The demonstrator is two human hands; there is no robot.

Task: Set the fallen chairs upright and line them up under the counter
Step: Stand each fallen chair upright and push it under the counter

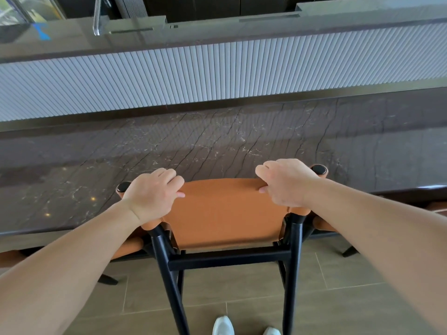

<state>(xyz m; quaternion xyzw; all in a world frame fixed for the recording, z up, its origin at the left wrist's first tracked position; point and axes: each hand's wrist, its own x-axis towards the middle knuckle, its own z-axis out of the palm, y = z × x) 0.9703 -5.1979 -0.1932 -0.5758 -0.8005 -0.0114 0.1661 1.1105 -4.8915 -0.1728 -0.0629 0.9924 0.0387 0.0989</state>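
An upright chair [225, 213] with an orange leather backrest and black frame stands in front of me, its seat tucked under the dark marble counter [217, 141]. My left hand [152, 194] grips the left top corner of the backrest. My right hand [287, 182] grips the right top corner. Orange parts of a neighbouring chair [324, 224] show under the counter edge on the right, and another chair [125, 246] shows on the left. Their seats are hidden by the counter.
A ribbed white panel [217, 73] rises behind the counter, with a higher ledge and a tap [98, 18] beyond it. Beige floor tiles [229, 286] lie below, with my white shoes [223, 325] close behind the chair's legs.
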